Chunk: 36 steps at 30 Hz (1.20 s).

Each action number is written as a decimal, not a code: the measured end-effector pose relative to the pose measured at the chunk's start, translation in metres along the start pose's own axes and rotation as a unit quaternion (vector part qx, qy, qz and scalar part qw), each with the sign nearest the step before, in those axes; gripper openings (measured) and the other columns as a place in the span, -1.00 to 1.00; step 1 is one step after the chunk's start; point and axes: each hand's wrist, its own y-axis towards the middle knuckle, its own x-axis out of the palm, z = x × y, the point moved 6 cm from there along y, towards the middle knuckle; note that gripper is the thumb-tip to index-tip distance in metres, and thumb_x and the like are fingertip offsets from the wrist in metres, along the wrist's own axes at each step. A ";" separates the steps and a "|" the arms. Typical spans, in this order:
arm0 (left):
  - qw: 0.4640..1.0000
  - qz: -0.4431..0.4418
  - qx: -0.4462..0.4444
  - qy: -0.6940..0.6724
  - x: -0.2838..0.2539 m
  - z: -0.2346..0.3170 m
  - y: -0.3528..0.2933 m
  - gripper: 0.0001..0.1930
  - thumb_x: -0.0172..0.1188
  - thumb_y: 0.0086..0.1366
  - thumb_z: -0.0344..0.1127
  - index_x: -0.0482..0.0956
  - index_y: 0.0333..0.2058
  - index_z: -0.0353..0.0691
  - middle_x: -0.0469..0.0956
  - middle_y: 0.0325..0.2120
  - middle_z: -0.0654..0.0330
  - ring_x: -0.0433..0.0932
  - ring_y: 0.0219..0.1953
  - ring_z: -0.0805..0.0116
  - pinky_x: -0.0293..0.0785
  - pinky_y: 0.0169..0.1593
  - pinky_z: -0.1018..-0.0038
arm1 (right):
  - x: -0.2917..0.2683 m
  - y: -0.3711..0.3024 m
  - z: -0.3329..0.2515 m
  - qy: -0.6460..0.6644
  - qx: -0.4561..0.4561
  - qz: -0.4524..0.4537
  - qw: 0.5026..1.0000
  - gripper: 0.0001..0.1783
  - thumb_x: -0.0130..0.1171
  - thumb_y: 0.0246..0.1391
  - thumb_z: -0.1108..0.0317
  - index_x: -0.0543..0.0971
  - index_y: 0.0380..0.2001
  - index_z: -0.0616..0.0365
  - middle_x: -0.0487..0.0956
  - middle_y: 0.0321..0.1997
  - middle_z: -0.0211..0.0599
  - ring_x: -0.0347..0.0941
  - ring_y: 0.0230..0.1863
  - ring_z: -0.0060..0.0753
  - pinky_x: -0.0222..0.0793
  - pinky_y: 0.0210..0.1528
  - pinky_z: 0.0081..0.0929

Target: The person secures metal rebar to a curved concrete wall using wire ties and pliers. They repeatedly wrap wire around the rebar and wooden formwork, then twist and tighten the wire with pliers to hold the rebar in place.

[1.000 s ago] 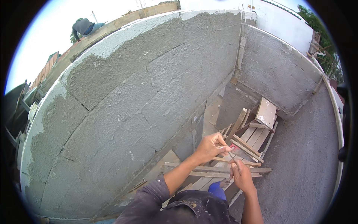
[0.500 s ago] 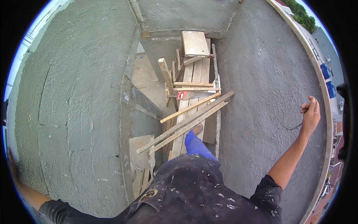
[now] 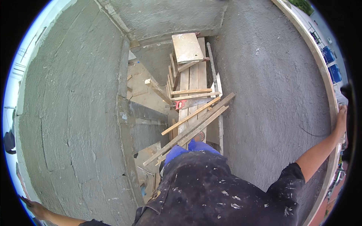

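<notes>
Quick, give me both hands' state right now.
Left hand: spread open against the grey plastered wall, holding nothing.
Right hand: resting on the wall's top edge; grip cannot be told.

A building site: rough grey plastered walls point(image 3: 75, 113) enclose a narrow gap bridged by loose wooden planks point(image 3: 194, 120).

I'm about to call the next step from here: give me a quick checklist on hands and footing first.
1. Right hand on the wall's top edge: ok, it rests there.
2. Left hand braced on the plastered wall: ok, it touches.
3. Both hands free of tools: ok.
4. Plank platform firm underfoot: cannot tell.
5. Loose laths lying across the planks: not ok.
6. Red-handled saw out of stepping path: not ok.
</notes>
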 end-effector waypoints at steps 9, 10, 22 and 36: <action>0.745 -0.392 0.029 -0.539 -0.023 0.411 -0.319 -0.62 0.22 0.50 0.01 0.55 -0.32 -0.21 0.29 -0.62 0.46 0.19 -0.60 0.64 0.08 -0.54 0.55 | -0.033 -0.075 -0.070 0.010 0.013 0.048 0.999 -0.41 -0.21 0.50 -0.08 0.60 0.02 0.22 0.63 0.02 0.25 0.51 0.10 0.41 0.36 0.13 0.12; 0.710 -0.464 0.045 -0.527 -0.029 0.457 -0.359 -0.68 0.24 0.48 -0.06 0.57 -0.27 -0.22 0.31 -0.62 0.44 0.24 -0.60 0.64 0.14 -0.55 0.54 | -0.039 -0.083 -0.078 0.025 0.022 0.033 0.999 -0.42 -0.20 0.50 -0.07 0.59 0.00 0.22 0.63 0.01 0.24 0.51 0.09 0.40 0.36 0.12 0.11; 0.318 -0.577 0.379 -0.650 -0.285 0.848 -0.544 -0.50 0.26 0.39 -0.21 0.42 0.20 -0.34 0.44 -0.38 0.37 0.38 -0.39 0.58 0.35 -0.35 0.51 | -0.070 -0.113 -0.117 0.036 0.104 0.016 0.994 -0.54 -0.11 0.50 0.05 0.60 -0.05 0.22 0.66 -0.10 0.23 0.56 -0.02 0.34 0.41 0.03 0.12; 0.297 -0.128 0.621 -0.714 -0.583 1.363 -0.403 -0.48 0.33 0.37 -0.12 0.55 0.27 -0.07 0.66 0.03 -0.09 0.62 0.10 -0.11 0.53 0.15 0.09 | -0.060 -0.115 -0.080 0.216 0.182 0.026 0.959 -0.55 -0.09 0.58 0.11 0.39 -0.33 0.28 0.34 -0.40 -0.36 0.44 -0.20 -0.55 0.37 0.01 -0.49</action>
